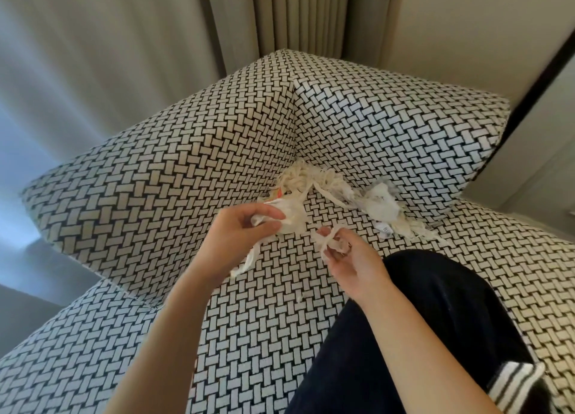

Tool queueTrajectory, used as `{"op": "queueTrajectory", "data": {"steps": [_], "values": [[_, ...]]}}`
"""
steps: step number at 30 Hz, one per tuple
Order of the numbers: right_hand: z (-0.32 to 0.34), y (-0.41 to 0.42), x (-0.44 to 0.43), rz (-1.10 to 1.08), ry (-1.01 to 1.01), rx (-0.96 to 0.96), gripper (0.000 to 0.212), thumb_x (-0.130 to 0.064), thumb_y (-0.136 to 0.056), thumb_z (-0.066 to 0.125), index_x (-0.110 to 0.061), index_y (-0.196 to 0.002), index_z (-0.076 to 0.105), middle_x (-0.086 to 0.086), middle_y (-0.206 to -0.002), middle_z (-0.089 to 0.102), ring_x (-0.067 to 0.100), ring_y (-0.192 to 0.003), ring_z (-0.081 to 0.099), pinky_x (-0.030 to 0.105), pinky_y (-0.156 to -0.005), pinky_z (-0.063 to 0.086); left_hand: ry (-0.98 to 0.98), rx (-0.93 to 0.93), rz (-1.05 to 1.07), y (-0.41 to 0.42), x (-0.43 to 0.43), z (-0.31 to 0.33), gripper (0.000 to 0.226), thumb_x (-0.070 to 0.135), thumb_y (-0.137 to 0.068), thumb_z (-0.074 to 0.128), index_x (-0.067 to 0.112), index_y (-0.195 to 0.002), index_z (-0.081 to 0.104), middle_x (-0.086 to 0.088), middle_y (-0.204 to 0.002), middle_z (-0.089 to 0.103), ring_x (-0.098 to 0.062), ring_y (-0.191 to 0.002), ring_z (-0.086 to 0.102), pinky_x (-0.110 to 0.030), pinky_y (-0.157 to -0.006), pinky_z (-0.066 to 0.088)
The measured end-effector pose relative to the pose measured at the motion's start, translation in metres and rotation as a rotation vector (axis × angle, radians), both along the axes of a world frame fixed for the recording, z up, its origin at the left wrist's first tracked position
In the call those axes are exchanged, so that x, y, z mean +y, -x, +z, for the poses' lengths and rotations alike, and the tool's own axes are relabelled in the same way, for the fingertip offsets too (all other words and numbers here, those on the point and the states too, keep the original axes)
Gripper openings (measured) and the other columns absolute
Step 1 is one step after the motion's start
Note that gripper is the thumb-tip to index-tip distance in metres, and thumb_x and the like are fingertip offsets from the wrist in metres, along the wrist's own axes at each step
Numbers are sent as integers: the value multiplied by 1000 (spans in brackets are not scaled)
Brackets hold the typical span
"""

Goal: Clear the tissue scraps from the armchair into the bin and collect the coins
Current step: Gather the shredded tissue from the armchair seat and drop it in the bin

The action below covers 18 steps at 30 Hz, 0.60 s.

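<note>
With fingers (267, 212) and thumb of the left hand (239, 231), pinches a crumpled tissue wad (291, 217) just above the seat, one strip dangling below the palm. Curls the right hand (351, 264) round a smaller scrap (326, 247). Rests a dark trouser leg (451, 307) on the armchair (249, 336), close under the right wrist. Faces pleated curtains (295, 12) behind the backrest. Works just in front of the tissue scraps (311, 180), heaped in the seat's back corner: white, shredded into thin strips, mixed with crumpled printed paper (381, 203) to their right.
</note>
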State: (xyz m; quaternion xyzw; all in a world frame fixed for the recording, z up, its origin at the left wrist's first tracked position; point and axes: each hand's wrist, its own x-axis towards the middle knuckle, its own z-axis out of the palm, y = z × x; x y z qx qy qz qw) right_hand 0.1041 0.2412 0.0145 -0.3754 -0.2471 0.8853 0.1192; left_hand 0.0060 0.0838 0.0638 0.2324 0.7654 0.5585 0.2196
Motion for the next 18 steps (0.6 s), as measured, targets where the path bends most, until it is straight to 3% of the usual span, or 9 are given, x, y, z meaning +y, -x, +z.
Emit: {"op": "queueTrajectory", "data": {"steps": [3, 6, 8, 9, 10, 12, 14, 16, 18], "values": [[15, -12, 15, 52, -56, 110, 24, -7, -90, 54, 0, -77, 73, 13, -85, 72, 17, -76, 71, 22, -57, 55, 7, 78, -76, 2, 19, 20, 11, 13, -82, 68, 23, -85, 72, 11, -102, 71, -3, -89, 66, -5, -70, 47], [34, -30, 40, 46, -130, 183, 19, -7, -89, 55, 5, -102, 63, 13, -91, 71, 15, -75, 71, 22, -57, 54, 34, 142, -193, -5, 50, 43, 10, 15, -83, 66, 24, -86, 71, 9, -113, 67, 0, -95, 61, -33, -97, 46], [46, -46, 58, 32, -176, 204, 17, -7, -87, 55, 3, -94, 67, 13, -95, 71, 15, -77, 71, 23, -59, 55, 51, 200, -276, -13, 73, 57, 10, 15, -84, 65, 23, -88, 70, 6, -113, 67, 13, -89, 36, -49, -98, 37], [51, -54, 67, 17, -190, 204, 16, -7, -88, 55, 2, -91, 67, 14, -94, 72, 16, -79, 71, 24, -62, 55, 48, 224, -311, -16, 87, 63, 11, 14, -85, 64, 23, -89, 70, 5, -113, 67, 15, -84, 30, -51, -95, 36], [57, -64, 76, -9, -194, 209, 16, -8, -89, 54, 2, -92, 66, 14, -92, 72, 17, -79, 71, 24, -63, 56, 35, 238, -341, -20, 102, 68, 12, 13, -85, 64, 23, -89, 70, 6, -114, 66, 15, -85, 33, -47, -93, 40], [65, -84, 94, -95, -171, 217, 14, -6, -90, 52, 3, -96, 60, 15, -87, 73, 18, -73, 71, 24, -60, 56, 5, 259, -404, -29, 132, 75, 15, 12, -84, 66, 26, -86, 70, 13, -111, 66, 16, -91, 53, -21, -89, 50], [69, -103, 110, -172, -139, 226, 16, -7, -92, 51, 3, -103, 56, 18, -86, 72, 19, -68, 71, 24, -56, 55, -16, 266, -470, -41, 160, 79, 16, 12, -82, 68, 28, -84, 72, 22, -100, 66, 18, -90, 58, -6, -77, 45], [69, -124, 126, -210, -129, 206, 20, -8, -92, 51, 2, -109, 55, 21, -94, 70, 21, -71, 70, 24, -56, 54, -31, 261, -532, -57, 187, 79, 16, 12, -83, 68, 27, -83, 72, 25, -94, 65, 14, -84, 61, -1, -72, 43], [66, -150, 144, -213, -139, 182, 23, -7, -92, 51, 2, -112, 55, 22, -101, 66, 22, -72, 70, 25, -56, 54, -34, 267, -609, -81, 218, 76, 18, 11, -84, 67, 29, -82, 72, 25, -94, 65, -8, -83, 59, -10, -69, 41]]}}
